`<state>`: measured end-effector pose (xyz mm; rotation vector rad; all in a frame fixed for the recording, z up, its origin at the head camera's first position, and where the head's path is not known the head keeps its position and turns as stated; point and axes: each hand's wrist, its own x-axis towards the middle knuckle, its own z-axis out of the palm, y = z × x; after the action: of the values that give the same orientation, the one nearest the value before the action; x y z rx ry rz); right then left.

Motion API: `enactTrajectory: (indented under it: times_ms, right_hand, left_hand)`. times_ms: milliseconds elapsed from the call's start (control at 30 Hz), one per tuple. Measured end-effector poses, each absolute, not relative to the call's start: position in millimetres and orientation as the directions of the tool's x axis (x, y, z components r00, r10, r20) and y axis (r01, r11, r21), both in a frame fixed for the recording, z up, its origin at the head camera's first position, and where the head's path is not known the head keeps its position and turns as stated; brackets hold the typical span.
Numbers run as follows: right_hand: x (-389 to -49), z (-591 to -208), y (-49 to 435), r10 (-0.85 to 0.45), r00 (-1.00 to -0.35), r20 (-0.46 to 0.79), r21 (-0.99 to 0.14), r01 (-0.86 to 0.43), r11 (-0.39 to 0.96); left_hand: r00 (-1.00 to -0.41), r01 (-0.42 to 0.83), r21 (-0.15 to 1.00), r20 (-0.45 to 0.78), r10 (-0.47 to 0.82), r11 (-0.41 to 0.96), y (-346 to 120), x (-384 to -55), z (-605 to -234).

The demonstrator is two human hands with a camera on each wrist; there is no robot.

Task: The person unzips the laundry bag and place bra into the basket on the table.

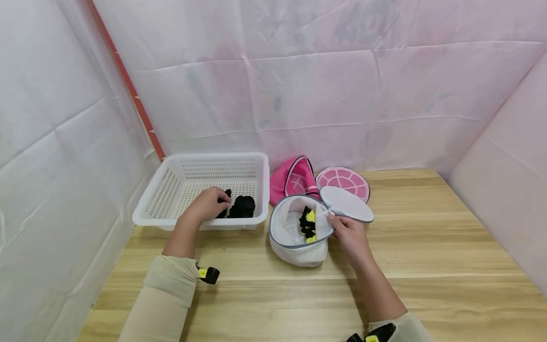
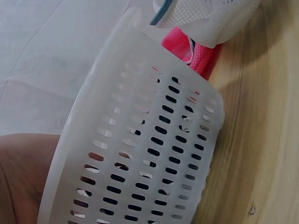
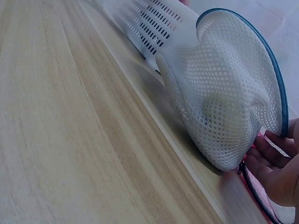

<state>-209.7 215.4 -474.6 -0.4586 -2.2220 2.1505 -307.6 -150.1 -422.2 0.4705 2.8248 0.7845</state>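
Observation:
My left hand (image 1: 211,203) reaches over the front rim of a white plastic basket (image 1: 171,222), its fingers pinching a small black cloth item partly hidden behind them. Just right of those fingertips, a dark rolled cloth bundle (image 1: 243,207) lies on the basket floor. With thumb and fingers, my right hand (image 1: 351,236) grips the rim of a white mesh laundry bag (image 1: 299,255) beside the lid hinge. That bag (image 3: 219,93) stands unzipped, its round lid (image 1: 347,204) folded back to the right. Black-and-yellow cloth pieces (image 1: 308,224) lie inside it.
Behind the white bag sits a pink mesh laundry bag (image 1: 279,183), also unzipped, with its round lid (image 1: 342,182) lying to the right. White sheeting (image 1: 299,95) hangs behind and at both sides of the wooden table (image 1: 265,294).

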Motion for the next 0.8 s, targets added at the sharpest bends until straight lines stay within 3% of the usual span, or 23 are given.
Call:
enactTrajectory:
  times_ms: [500,667,800]
  right_hand:
    - [-212,-477,216,0.214,-0.955,-0.206,-0.976,0.217,0.029]
    - [-212,-476,216,0.218,-0.953,-0.21,-0.975,0.221,0.029]
    - [-211,-476,217,0.222,-0.954,-0.199,-0.978,0.207,0.015]
  left_hand:
    - [-0.946,0.203,0.521,-0.113,0.302,0.829,-146,-306,-421]
    - [-0.964,0.247,0.505,0.046,0.261,0.827,-129,-296,-411]
    - [-0.92,0.39,0.492,0.25,0.303,0.778,-94,-281,-399]
